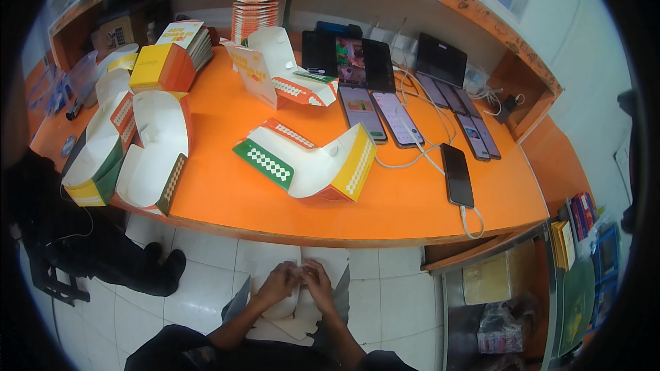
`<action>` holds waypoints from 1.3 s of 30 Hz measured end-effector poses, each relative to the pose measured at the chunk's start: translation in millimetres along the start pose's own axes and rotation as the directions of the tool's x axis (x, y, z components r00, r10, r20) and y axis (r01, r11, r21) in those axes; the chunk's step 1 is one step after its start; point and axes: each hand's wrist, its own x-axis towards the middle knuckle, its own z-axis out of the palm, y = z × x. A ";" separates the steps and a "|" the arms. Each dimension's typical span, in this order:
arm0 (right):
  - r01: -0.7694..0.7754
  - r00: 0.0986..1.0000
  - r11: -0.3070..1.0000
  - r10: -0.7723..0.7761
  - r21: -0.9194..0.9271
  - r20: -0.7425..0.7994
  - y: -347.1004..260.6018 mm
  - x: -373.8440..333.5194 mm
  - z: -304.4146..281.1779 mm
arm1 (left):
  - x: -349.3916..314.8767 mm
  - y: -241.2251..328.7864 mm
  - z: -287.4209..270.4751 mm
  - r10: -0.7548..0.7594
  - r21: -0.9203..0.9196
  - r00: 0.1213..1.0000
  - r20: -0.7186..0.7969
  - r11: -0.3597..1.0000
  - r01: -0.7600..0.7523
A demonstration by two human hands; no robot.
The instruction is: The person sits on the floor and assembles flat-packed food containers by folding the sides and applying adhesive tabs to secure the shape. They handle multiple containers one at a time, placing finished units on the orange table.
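Observation:
Below the table's front edge, a partly folded paper food box (332, 261) rests over my lap, its plain white inside facing up. My left hand (278, 284) and my right hand (317, 283) meet at its middle, fingers closed and pinching the board between them. The exact fold under the fingertips is too small to make out. On the table straight ahead lies an opened food box (313, 161) with green, red and yellow patterned sides. Behind it stands another opened box (265, 72).
Several opened boxes (148, 178) crowd the orange table's (213, 192) left side, near a tall stack of flat boxes (256, 10). Phones, including a black phone (457, 175), and white cables (419, 158) occupy the right. A person in dark clothes (75, 247) is at the left.

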 end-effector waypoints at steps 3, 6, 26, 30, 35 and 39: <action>0.001 0.999 0.981 -0.008 -0.193 -0.036 -4.8 14.9 7.7 | -0.6 -6.2 1.8 0.138 0.254 0.990 0.033 0.957 -0.142; 0.075 0.996 0.952 -0.087 -0.298 -0.028 2.3 37.6 11.8 | -0.1 -5.5 -1.4 -0.077 0.031 0.994 0.083 0.997 0.074; 0.149 0.982 0.827 -0.061 -0.542 0.176 16.8 32.1 -18.1 | -8.5 14.0 -3.1 -0.173 -0.171 0.983 0.063 0.968 0.182; 0.132 0.981 0.835 -0.034 -0.535 0.189 9.3 29.2 -15.8 | -6.3 17.2 -4.8 -0.276 -0.196 0.960 0.037 0.940 0.278; 0.069 0.982 0.855 0.033 -0.513 0.187 -0.8 24.5 -12.1 | -4.5 10.4 -4.8 -0.256 -0.178 0.967 0.009 0.951 0.254; 0.037 0.952 0.868 0.121 -0.496 0.282 -10.1 23.0 -13.7 | -3.2 6.1 -5.0 -0.224 -0.148 0.974 -0.016 0.964 0.220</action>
